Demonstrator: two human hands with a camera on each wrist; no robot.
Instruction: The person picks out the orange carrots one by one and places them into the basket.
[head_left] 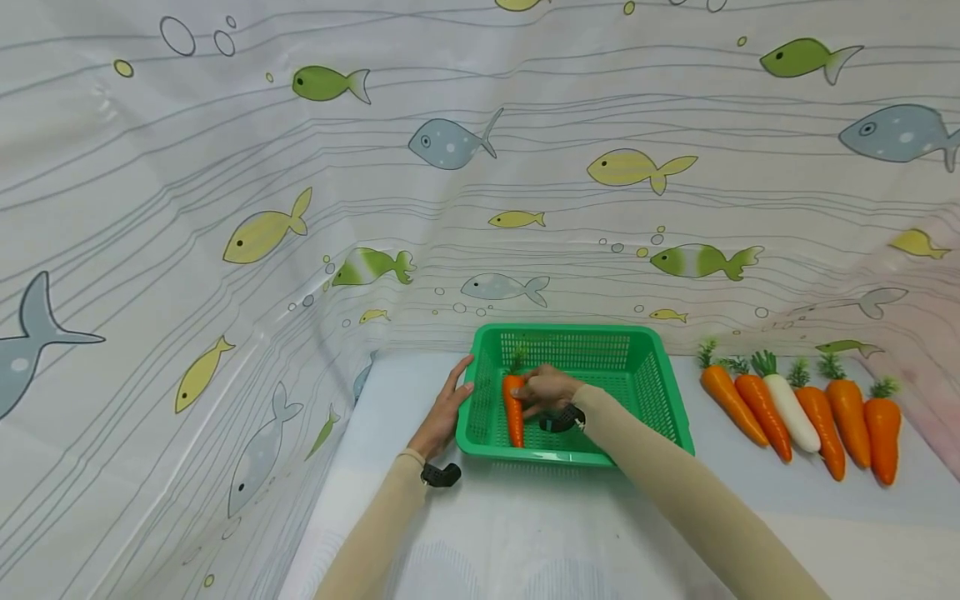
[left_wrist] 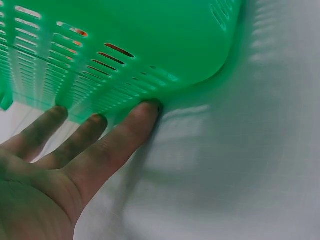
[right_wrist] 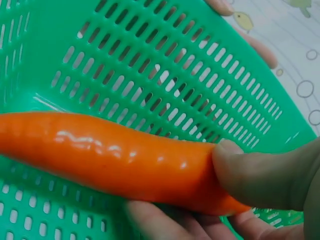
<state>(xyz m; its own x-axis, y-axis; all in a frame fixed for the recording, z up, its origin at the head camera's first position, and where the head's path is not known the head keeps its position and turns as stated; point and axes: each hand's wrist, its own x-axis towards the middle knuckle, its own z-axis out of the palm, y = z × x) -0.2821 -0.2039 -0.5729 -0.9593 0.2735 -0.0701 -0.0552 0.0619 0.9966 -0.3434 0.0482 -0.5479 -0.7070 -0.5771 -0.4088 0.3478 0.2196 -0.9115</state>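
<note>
Pinching a carrot [head_left: 513, 421] near its thick end between thumb and fingers, the right hand [head_left: 550, 390] is working inside the green basket [head_left: 525, 456]. The carrot is lying along the basket's left edge, its leafy top pointing toward the back left corner and its tip toward the front edge; whether it is bearing on the floor cannot be told. The left hand [head_left: 442, 415] is gripping nothing: its straight fingers are touching the left wall from outside. For good handling, the thumb should probably be pressing lightly on the firm orange body, sparing the leaves, while the left hand is steadying the wall without tipping it. Five more carrots [head_left: 849, 423] and a radish [head_left: 792, 412] are lying in a row on the desk [head_left: 547, 525], beyond the basket's right edge. The wrist straps [head_left: 441, 475] are showing no readable brand, and no label is appearing elsewhere.
</note>
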